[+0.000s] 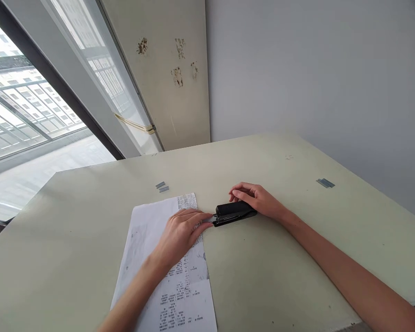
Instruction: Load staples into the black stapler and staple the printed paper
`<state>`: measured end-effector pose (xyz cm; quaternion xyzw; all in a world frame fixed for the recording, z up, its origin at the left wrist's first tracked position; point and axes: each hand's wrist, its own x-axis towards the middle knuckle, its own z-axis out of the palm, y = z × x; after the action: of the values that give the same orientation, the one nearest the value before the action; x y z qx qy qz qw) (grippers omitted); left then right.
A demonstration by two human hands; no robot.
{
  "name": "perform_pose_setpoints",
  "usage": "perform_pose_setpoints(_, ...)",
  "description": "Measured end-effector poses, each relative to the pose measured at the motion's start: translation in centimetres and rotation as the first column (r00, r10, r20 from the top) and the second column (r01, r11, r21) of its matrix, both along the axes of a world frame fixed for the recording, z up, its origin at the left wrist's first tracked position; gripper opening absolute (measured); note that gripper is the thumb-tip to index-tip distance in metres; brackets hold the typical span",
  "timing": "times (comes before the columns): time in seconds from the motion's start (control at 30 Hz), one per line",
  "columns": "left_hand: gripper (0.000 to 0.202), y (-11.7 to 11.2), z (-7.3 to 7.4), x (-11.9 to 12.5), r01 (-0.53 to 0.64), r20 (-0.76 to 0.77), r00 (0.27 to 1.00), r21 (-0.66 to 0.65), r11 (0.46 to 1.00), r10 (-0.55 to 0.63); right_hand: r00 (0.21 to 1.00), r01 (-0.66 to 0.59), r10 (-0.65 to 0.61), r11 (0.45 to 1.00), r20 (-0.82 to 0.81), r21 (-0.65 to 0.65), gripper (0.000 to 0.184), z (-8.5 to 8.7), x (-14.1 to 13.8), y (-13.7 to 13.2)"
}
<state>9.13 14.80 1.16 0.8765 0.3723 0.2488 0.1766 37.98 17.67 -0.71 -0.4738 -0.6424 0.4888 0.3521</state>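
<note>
1. The right hand (257,199) lies over the back half of a black stapler (233,213), fingers loosely curved and resting on its top and far side — laid on it rather than clamped around it.
2. The left hand (181,233) rests flat on a sheet of printed paper (180,295), fingers together and stretched toward the stapler's mouth; the fingertips (207,216) touch or nearly touch its front end at the paper's right edge.
3. The stapler lies flat on the desk (297,258), just off the upper right part of the sheet, its mouth pointing left at the paper's edge. The edge seems to sit at or just inside the mouth; I cannot tell how far it reaches in.
4. The paper lies askew on the desk, lower corner toward the person, upper end beside the stapler. No staple shows in it, though one would be too small to make out here.
5. By my judgement the sheet is lined up and held down, and the stapler's top is not visibly pressed — the squeeze looks yet to come.
6. Farther out, two short strips of staples (162,186) lie beyond the paper, and another pair of staple strips (325,183) sits well off to the right. A window (38,101) fills the left background.
</note>
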Motion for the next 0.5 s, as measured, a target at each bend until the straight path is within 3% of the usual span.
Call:
perform_pose_setpoints(0.27, 0.02, 1.5, 0.0, -2.3, 0.148, 0.08, 0.988, -0.184, 0.972, -0.135, 0.992, 0.013, -0.022, 0.997, -0.126, -0.074, 0.038, 0.3, -0.6, -0.4)
perform_pose_setpoints(0.4, 0.019, 1.1, -0.1, -1.2, 0.212, 0.093, 0.976, -0.166, 0.963, -0.199, 0.988, -0.013, 0.0, 0.997, -0.154, -0.081, 0.044, 0.3, -1.5, -0.9)
perform_pose_setpoints(0.5, 0.025, 0.9, -0.1, -0.2, 0.189, 0.037, 0.982, -0.102, 0.977, -0.187, 0.987, -0.02, 0.009, 0.997, -0.157, -0.069, 0.047, 0.4, -2.0, -1.3)
